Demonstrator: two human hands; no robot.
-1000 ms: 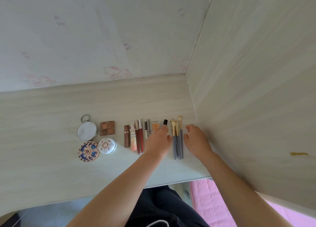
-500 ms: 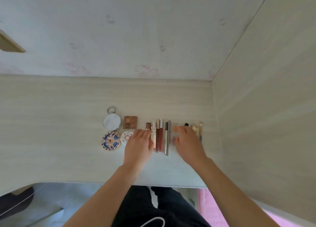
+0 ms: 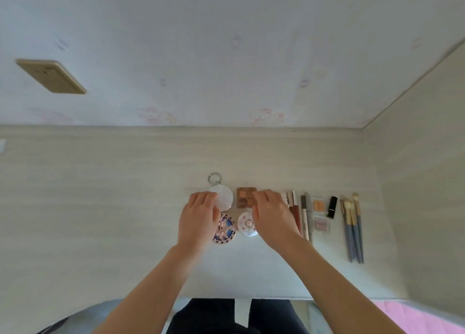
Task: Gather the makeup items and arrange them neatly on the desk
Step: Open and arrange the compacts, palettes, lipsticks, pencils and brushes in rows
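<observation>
Head view: your makeup sits in one row along the bench [image 3: 100, 208], and the job looks close to finished. At the right end, the brushes [image 3: 353, 229] lie side by side, handles toward you. Next to them stands a black lipstick [image 3: 332, 207], then two small clear pans [image 3: 320, 215], then a tight rank of tubes and pencils [image 3: 303, 214], partly hidden by your right wrist. At the left end, four compacts form a square: a round mirror [image 3: 224, 199] with its key ring, a brown palette [image 3: 245, 197], a blue patterned compact [image 3: 226, 229] and a white floral pot [image 3: 247, 224].

Your left hand [image 3: 198, 220] rests over the mirror's left edge, fingers [image 3: 201, 199] loosely bent; whether they grip it you cannot tell from here. Your right hand [image 3: 273, 218] reaches over the palette's right edge, fingers [image 3: 263, 195] curved down at it, contact unclear.

By the look of it, gathering is done. What remains seems to be squaring up this left cluster; the mirror and palette sit near each other with a small gap between.
</observation>
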